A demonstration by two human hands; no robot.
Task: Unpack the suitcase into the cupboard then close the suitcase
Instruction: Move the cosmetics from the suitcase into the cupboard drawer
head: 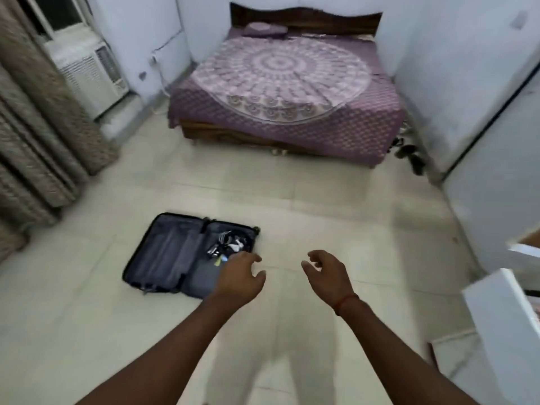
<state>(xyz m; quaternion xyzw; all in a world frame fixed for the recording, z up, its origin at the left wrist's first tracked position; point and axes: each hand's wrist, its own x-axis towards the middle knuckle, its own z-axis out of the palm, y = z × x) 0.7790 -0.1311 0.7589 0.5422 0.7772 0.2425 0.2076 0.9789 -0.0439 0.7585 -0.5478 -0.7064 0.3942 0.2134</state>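
Both hands reach forward with nothing in them, above an opened suitcase on the floor.

The left hand (241, 277) is stretched out palm down, fingers loosely curled and released, its fingertips overlapping the near right corner of the suitcase (187, 255) as seen from the head camera. The right hand (327, 271), well to the right of the case, hangs likewise relaxed, fingers half bent, grasping nothing. A tangle of small items (230, 244) lies just beyond the left fingertips in the case's right half. A white cupboard door (496, 314) stands right of the right forearm.

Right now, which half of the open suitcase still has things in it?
The right half, nearest the left hand, holds a tangle of small items; the left half shows only bare grey lining.
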